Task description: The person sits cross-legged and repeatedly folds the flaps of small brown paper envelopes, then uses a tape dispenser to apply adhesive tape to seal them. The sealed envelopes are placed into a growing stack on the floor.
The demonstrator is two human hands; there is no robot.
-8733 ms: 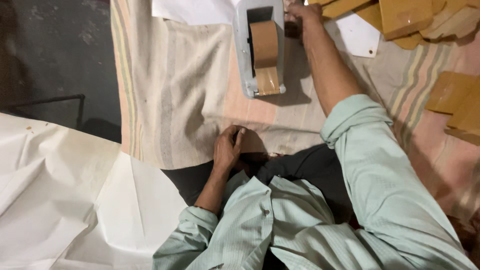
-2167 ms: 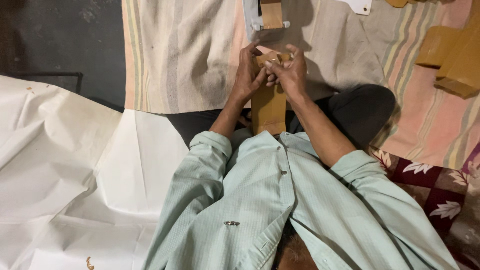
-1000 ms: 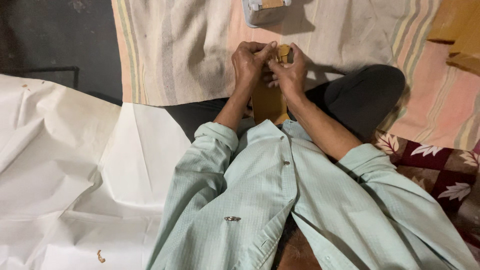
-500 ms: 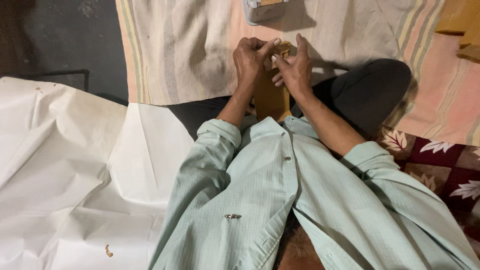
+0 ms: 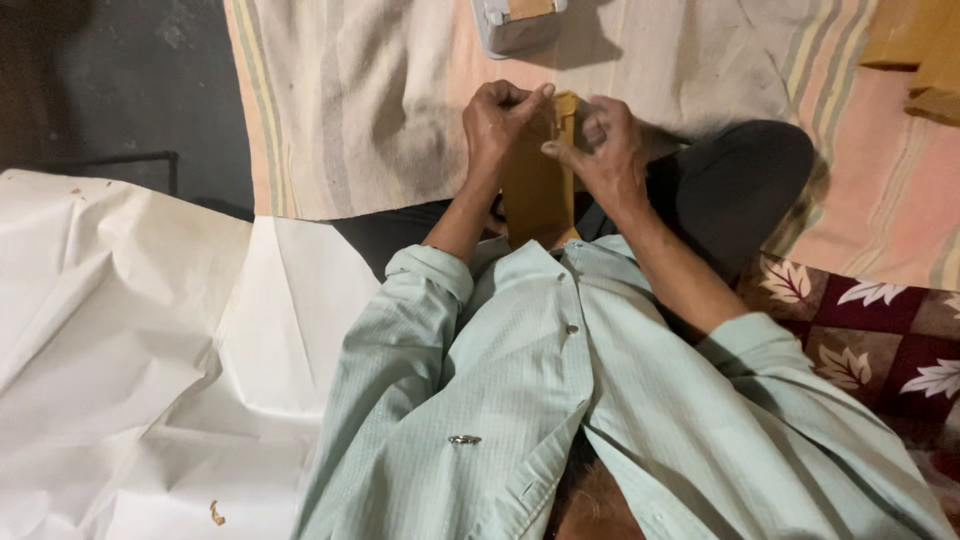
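Both hands up at the far end of a brown envelope (image 5: pixel 535 190), standing tall over the lap, near end tucked behind the shirt (image 5: pixel 520 380). Left hand (image 5: pixel 497 125) curled tight, thumb pinching the top edge. Right hand (image 5: pixel 605 150) closed beside it, fingertips pressing the flap. Two grips on one narrow strip, very close together. Risk, by judgement: uneven pull, so a crooked crease or a torn corner. Also a slip, with only the top held and the body free to swing. Tape dispenser (image 5: pixel 518 22) just beyond on the striped mat (image 5: pixel 380 100), clear of the elbows. White paper (image 5: pixel 140 350) spread left, near the sleeve, easily dragged.
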